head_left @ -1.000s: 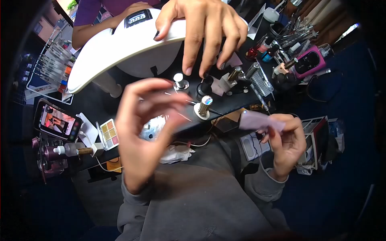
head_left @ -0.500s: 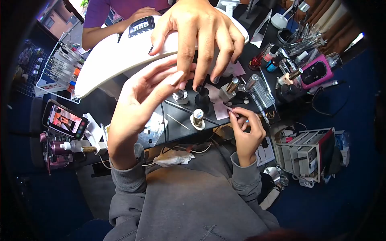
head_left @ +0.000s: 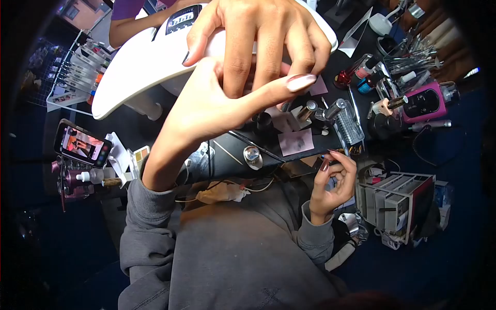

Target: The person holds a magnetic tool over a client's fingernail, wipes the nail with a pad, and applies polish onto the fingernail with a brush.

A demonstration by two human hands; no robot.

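Note:
My left hand (head_left: 206, 111) is closed round the fingers of the other person's hand (head_left: 268, 39), its thumb stretched across near their fingertips. That hand lies palm down with dark nails, partly covering a white nail lamp (head_left: 139, 72). Lower right, my right hand (head_left: 336, 183) is held just off the table edge, fingers curled and the thumb near the index finger. A tiny bluish glint shows at those fingertips; what it belongs to is too small to tell. Between my hands are a round-capped bottle (head_left: 252, 155) and a pink paper square (head_left: 296, 143).
Polish bottles (head_left: 343, 77) and a pink device (head_left: 423, 102) crowd the right side. A phone (head_left: 82, 144) leans at left, below a rack of markers (head_left: 82, 72). A drawer cart (head_left: 395, 201) stands at lower right. The other person's arm (head_left: 137, 28) rests behind the lamp.
My left thumb has swung right across the other person's fingers, and that hand appears slightly larger. My right hand has moved right and down, away from the pink paper.

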